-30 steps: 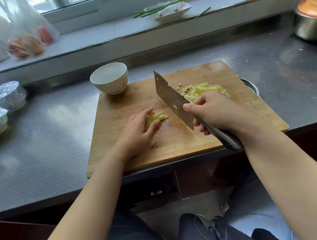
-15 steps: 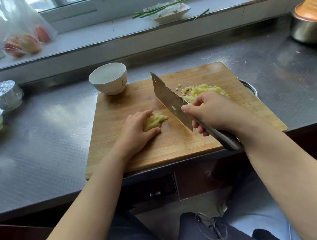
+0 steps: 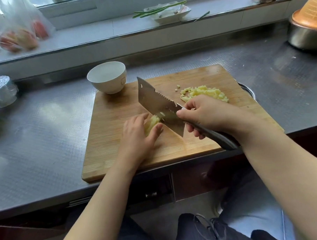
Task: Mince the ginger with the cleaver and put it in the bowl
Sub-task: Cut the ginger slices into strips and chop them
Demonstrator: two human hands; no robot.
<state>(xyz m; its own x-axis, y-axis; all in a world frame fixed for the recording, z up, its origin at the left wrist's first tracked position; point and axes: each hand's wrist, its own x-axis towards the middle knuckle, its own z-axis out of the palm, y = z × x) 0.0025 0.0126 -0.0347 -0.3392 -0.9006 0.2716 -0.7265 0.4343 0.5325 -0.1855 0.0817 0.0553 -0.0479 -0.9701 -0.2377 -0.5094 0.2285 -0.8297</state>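
A wooden cutting board (image 3: 118,139) lies on the steel counter (image 3: 36,134) and serves as the landmark here. Over the board's middle the left hand (image 3: 136,137) lies palm down, its forearm coming up from the board's near edge; the fingers are curled with the thumb tucked alongside, and between them they hold a small clump of uncut ginger (image 3: 151,123) against the wood. The right hand (image 3: 206,114) comes in from the board's near right corner, its forearm crossing that corner at a slant. Its fingers are wrapped round the dark handle of the cleaver (image 3: 159,105), with the thumb pressed on the near face of the blade and the forefinger bent over the spine, so the grip sits right where blade meets handle. The blade stands on edge and runs diagonally across the board's middle, tip toward the far edge, with its cutting edge down at the ginger clump just beside the left fingertips. A pile of minced ginger (image 3: 205,92) rests on the board's far right part, beyond the right hand, with a few loose bits beside it. A white bowl (image 3: 107,76) stands at the board's far left corner, partly over its edge; nothing can be made out inside it. Off the board's far right side a metal rim shows beneath it.
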